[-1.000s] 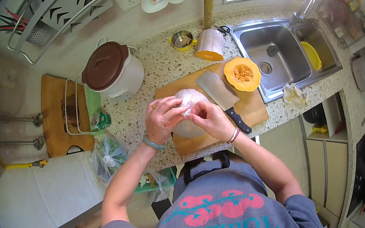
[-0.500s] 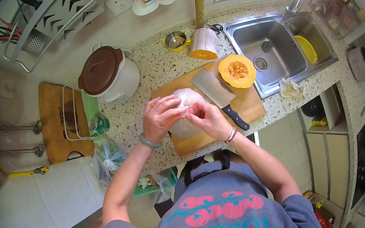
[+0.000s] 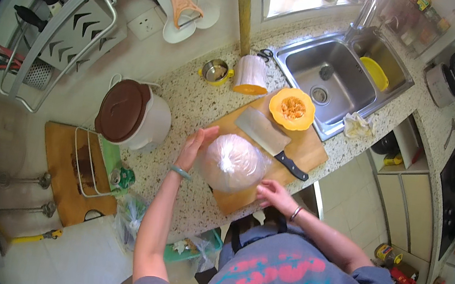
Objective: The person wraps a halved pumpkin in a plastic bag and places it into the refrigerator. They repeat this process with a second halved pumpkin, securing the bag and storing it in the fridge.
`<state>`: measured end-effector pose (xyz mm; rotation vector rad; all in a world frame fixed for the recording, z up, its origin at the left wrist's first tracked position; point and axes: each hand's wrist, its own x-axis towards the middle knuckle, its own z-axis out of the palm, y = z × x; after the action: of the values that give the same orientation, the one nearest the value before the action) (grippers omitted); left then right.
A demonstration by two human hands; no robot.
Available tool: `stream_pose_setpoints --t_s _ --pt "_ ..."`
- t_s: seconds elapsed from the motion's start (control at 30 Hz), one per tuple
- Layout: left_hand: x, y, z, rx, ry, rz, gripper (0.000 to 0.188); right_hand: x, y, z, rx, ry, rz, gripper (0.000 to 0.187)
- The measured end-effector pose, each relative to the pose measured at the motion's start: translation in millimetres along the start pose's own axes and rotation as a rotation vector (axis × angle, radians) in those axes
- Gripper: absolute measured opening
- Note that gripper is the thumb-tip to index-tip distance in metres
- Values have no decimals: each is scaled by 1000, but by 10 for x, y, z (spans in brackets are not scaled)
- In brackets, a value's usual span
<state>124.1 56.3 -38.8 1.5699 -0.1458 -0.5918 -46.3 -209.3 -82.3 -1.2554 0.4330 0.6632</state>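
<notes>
Speckled counter spreads under and around the left hand and right hand, with a steel sink farther off, ahead and to the right of them. Directly below the grip lies a wooden cutting board; a pot with a brown lid stands beyond the left hand, to its left. Between the hands a clear plastic bag, bulging round something pale, rests on the board. Past it, away from the right hand, lie a cleaver and a cut pumpkin half.

Neither hand grasps anything: the left is spread beside the bag, the right loosely open at its near right side. Whether either one brushes the film, I cannot tell. Good handling here would mean broad palms set low on both sides, since a pinch could tear thin plastic. Keeping the gathered top facing up seems wise, and the right hand should stay clear of the cleaver's edge.
</notes>
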Motion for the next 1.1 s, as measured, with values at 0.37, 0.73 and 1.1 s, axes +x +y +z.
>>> stream_pose_setpoints --t_s 0.37,0.73,1.1 --pt "13 -142 285 -429 -106 -176 65 51 -9 312 704 -395 68 75" --pt "-1619 789 1422 1043 540 700 35 73 -409 362 869 -396 38 79" --pt "-3035 367 1994 -556 1019 701 83 -1041 -738 1314 510 -591 49 79"
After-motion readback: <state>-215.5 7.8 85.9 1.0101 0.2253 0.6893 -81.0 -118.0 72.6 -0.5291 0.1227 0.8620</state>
